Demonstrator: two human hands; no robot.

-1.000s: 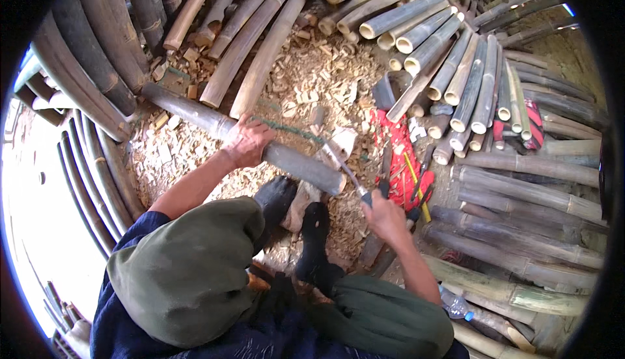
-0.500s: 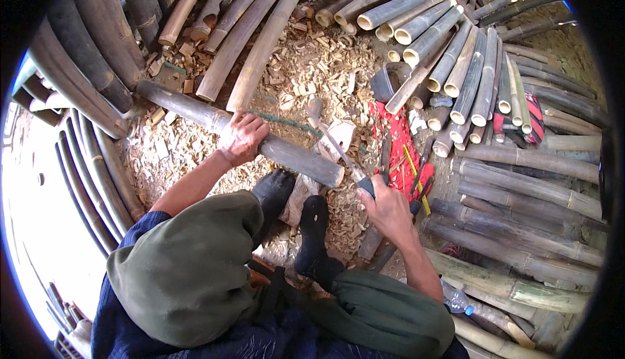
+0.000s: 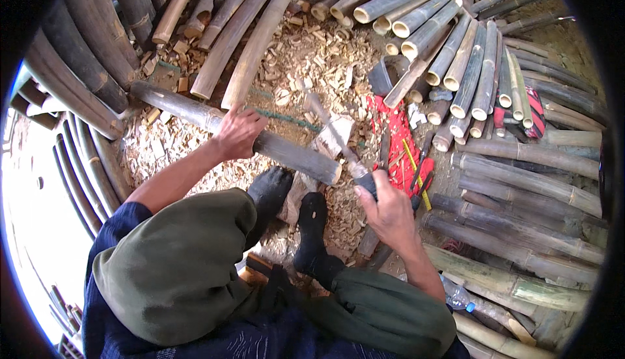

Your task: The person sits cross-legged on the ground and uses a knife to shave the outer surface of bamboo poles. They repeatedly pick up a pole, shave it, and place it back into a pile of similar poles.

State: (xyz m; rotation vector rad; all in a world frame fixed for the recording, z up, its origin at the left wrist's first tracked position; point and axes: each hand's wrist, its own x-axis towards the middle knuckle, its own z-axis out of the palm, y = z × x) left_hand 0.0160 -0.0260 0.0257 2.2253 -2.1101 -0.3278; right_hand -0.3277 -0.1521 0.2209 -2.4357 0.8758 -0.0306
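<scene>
While left hand steadies, bamboo pole runs upper-left to lower-right.

The left hand reached out toward eleven o'clock, palm down, fingers curled tight in a grip, its bare forearm running back toward seven o'clock into a rolled dark blue sleeve. The right hand sat lower, near four o'clock, fist closed, knuckles up, thumb side pointing toward eleven o'clock. Its forearm came in from five o'clock, bare to the elbow. Both knees were bent up, and the two dark-socked feet rested between the hands.
</scene>
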